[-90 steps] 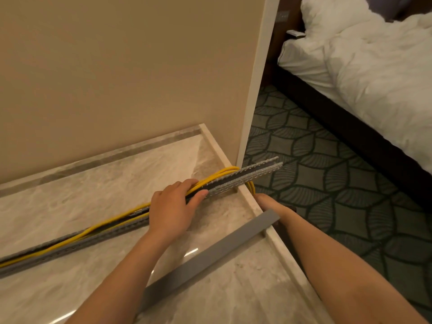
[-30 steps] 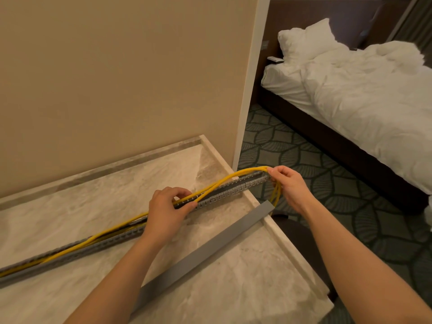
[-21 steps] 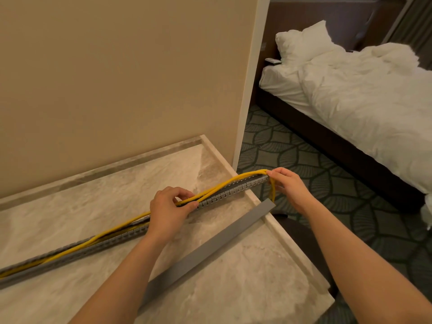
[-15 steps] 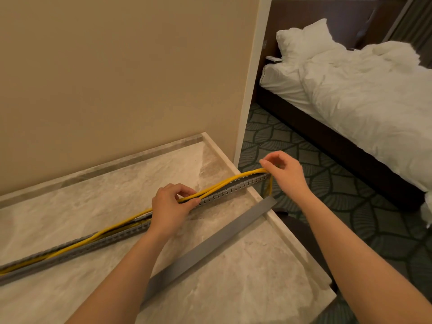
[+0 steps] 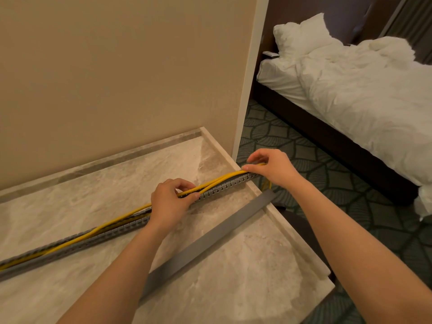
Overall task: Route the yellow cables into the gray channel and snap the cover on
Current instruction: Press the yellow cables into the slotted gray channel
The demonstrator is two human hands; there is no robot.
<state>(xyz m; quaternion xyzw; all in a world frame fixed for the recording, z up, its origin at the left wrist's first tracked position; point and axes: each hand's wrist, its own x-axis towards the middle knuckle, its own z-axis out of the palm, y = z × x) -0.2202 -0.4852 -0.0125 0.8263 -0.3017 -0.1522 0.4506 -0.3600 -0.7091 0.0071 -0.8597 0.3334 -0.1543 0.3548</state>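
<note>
Yellow cables (image 5: 219,179): pinched by left hand (image 5: 171,202) mid gray channel (image 5: 219,188), by right hand (image 5: 271,168) at right edge of worktop (image 5: 233,288), bowed above slot. Pull taut, press down btwn walls; cover (image 5: 210,237) flat alongside, for after.

Gray channel (image 5: 222,188): long, narrow, open on top, with slotted comb-like side walls. Lies flat and diagonal on the desk (image 5: 93,183), from the desk's left side up to its right edge.

Yellow cables (image 5: 217,181): thin, at least two. Run along the channel, seated low toward the desk's left, raised above the walls near the desk's right edge, then drop past that edge.

Cover (image 5: 205,244): flat gray strip, unattached. Lies on the desk nearer its front, roughly parallel, one end at the right edge.
</note>
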